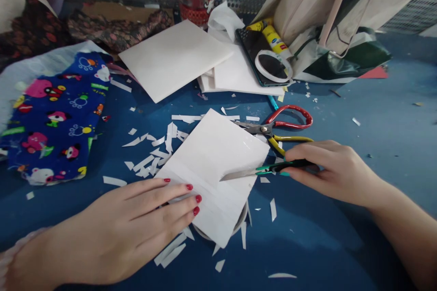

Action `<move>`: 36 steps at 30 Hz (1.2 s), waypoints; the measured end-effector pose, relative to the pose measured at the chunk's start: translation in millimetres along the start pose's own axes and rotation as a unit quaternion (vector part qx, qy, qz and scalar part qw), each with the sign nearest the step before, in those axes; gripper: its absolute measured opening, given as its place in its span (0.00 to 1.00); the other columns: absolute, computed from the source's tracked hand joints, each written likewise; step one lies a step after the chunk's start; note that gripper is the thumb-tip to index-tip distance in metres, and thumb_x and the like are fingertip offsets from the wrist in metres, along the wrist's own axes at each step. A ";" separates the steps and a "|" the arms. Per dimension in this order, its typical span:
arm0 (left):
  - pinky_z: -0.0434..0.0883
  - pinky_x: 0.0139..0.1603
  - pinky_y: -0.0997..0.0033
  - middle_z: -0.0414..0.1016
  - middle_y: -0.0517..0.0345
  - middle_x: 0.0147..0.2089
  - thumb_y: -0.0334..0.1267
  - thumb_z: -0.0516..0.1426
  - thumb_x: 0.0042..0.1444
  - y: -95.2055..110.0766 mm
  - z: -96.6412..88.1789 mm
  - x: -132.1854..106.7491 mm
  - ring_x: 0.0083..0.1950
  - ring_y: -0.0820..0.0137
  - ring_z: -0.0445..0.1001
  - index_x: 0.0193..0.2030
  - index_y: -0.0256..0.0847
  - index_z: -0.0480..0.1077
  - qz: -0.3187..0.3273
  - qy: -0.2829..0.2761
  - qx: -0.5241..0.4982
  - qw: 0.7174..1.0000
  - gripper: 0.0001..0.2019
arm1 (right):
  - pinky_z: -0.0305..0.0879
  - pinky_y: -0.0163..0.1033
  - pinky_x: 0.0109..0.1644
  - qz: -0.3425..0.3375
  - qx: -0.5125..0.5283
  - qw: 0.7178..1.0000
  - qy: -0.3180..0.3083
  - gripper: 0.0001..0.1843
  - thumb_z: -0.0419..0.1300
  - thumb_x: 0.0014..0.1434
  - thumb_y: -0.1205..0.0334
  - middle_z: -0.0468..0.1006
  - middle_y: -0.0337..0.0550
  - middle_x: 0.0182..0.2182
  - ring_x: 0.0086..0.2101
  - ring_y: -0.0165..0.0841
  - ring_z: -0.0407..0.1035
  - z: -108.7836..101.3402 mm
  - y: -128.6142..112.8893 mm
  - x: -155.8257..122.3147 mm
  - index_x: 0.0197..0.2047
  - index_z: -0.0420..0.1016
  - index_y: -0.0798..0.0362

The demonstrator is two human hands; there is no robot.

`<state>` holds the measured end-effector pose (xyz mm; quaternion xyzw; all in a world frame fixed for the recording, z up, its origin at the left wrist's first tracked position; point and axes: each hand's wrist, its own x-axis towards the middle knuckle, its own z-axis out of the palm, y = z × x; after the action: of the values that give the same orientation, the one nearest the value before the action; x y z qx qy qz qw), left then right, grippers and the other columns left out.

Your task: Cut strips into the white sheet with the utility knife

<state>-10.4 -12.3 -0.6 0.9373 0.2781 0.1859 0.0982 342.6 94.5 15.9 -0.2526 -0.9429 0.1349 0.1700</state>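
My left hand (136,223) lies flat with fingers stretched, its fingertips resting on the lower left of a white square sheet (218,150). Closed around a black and green handle, my right hand (336,170) holds what look like scissors (239,174), their blades together. The pointed tip touches or hovers just over the middle of the sheet; I cannot tell which. Under the sheet, a round grey rim (245,216) shows at its lower edge. Just beyond my right hand lie scissors with red and yellow handles (293,116), their blade tips partly hidden by the sheet.
White paper scraps (150,161) surround the sheet on the blue table (385,113). Printed blue fabric (58,122) is at the left. Behind are a white board (177,59), a tape roll (273,66) on a dark phone-like slab, a yellow glue stick (275,41) and a propped phone (355,4).
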 end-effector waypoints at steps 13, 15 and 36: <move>0.45 0.77 0.72 0.78 0.65 0.59 0.31 0.45 0.73 0.1 -0.9 -3.3 0.65 0.73 0.68 0.56 0.44 0.74 -0.009 -0.019 -0.003 1.000 0.17 | 0.65 0.32 0.25 0.009 -0.015 1.000 -0.001 0.05 0.53 0.69 0.63 0.76 0.35 0.25 0.22 0.29 0.71 -1.3 1.2 -2.1 0.39 0.66 0.48; 0.45 0.77 0.71 0.78 0.65 0.59 0.31 0.45 0.73 -0.4 -1.1 -3.5 0.65 0.73 0.68 0.55 0.43 0.74 -0.006 -0.019 -0.004 1.000 0.17 | 0.65 0.32 0.25 0.007 -0.015 1.000 -0.004 0.05 0.52 0.70 0.62 0.76 0.35 0.25 0.22 0.28 0.70 -1.3 1.4 -2.1 0.40 0.65 0.48; 0.43 0.77 0.73 0.80 0.64 0.56 0.28 0.45 0.71 -0.7 -0.6 0.4 0.64 0.73 0.69 0.53 0.42 0.75 -0.002 -0.007 -0.007 1.000 0.18 | 0.66 0.32 0.25 0.015 -0.023 1.000 0.010 0.04 0.53 0.70 0.62 0.77 0.34 0.26 0.22 0.29 0.72 1.5 0.7 -0.7 0.41 0.65 0.46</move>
<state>-10.6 -11.5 -0.2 0.9374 0.2777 0.1809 0.1067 342.9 94.4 14.1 -0.2714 -0.9402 0.1135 0.1717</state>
